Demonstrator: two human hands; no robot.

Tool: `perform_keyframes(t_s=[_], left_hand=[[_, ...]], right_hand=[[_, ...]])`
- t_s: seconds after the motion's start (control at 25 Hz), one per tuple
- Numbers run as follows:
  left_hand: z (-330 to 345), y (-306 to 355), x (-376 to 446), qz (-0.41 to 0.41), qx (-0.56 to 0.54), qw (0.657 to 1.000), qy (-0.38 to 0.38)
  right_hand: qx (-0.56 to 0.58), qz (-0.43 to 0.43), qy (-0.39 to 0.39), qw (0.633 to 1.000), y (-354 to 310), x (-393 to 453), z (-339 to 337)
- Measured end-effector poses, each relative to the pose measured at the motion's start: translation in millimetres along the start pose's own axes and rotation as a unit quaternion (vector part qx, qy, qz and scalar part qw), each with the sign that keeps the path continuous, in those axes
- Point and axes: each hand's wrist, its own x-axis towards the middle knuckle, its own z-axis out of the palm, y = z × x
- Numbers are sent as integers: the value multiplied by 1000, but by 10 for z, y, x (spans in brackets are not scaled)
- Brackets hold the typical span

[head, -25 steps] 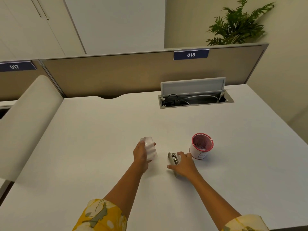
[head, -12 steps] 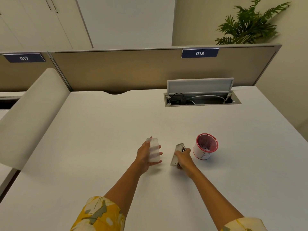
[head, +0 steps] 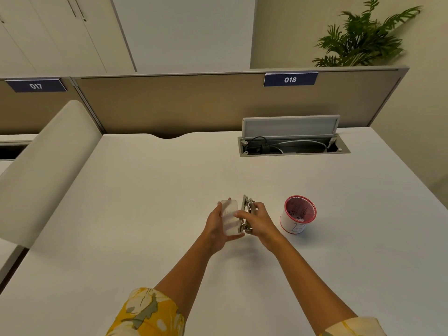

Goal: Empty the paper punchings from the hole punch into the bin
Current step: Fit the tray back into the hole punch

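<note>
My left hand (head: 214, 229) holds a translucent white plastic tray (head: 229, 218), the hole punch's base cover, upright above the white desk (head: 145, 214). My right hand (head: 259, 221) grips the metal hole punch (head: 247, 209), turned on edge, its flat base pressed close against the tray. A small red-rimmed white cup-like bin (head: 299, 214) stands on the desk just right of my right hand, with small paper bits showing inside.
An open cable hatch (head: 293, 144) with wires sits in the desk at the back right. A beige partition (head: 194, 103) with labels 017 and 018 runs along the back. A padded divider (head: 43, 166) borders the left side. A plant (head: 363, 40) stands behind.
My right hand lifted the punch off the desk and turned it on edge. Both hands came together, so the tray and the punch base now meet.
</note>
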Motion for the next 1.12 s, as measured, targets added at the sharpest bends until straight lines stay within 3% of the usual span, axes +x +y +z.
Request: perform_keyframes(t_s=[0.28, 0.64, 0.88, 1.12], left_hand=[[60, -19, -28, -10, 10, 999, -37], [117, -91, -51, -12, 34, 998, -45], [159, -118, -72, 18, 90, 993, -72], [131, -79, -45, 99, 188, 974, -83]], right_hand=[[-140, -80, 27, 987, 12, -83, 132], [-193, -89, 20, 977, 13, -176, 111], [-191, -94, 27, 977, -26, -231, 87], [-219, -99, 18, 971, 15, -223, 19]])
